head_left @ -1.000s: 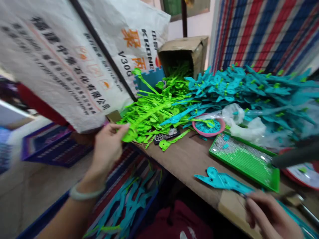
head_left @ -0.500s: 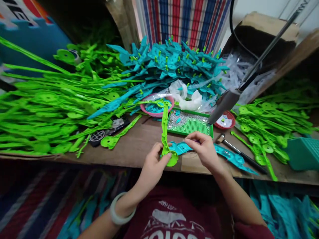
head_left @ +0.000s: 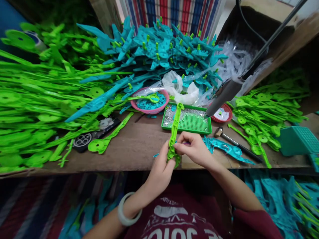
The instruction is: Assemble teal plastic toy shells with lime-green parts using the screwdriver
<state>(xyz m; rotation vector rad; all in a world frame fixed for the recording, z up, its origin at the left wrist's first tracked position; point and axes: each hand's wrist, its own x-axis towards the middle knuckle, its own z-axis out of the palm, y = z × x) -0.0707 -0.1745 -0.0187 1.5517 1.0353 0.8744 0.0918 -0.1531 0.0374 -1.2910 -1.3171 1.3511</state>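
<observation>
My left hand [head_left: 161,166] is closed around the round lower end of a long green plastic arm [head_left: 176,122], whose narrow end stands up and away from me. Beside it, my right hand [head_left: 194,149] has its fingertips pinched against the green arm's inner side. A bit of blue-purple shows between those fingers, too small to name. Past the right hand, a long blue plastic piece [head_left: 224,147] lies on the table, its left end hidden by the hand. Just beyond my hands sits a green tray [head_left: 211,127] with small silvery bits and a few blue pieces.
Piles of green arms [head_left: 37,109] and blue pieces [head_left: 159,49] cover the left and back. A pink bowl [head_left: 133,108], red basket [head_left: 230,116], hammer [head_left: 236,142] and grey-sleeved rod [head_left: 224,96] stand around the tray. A dark phone [head_left: 83,142] lies left, a green container [head_left: 290,142] right.
The green arm has turned in my left hand, its narrow end shifting right. My right hand has moved left from the blue piece onto the green arm. The view has shifted slightly.
</observation>
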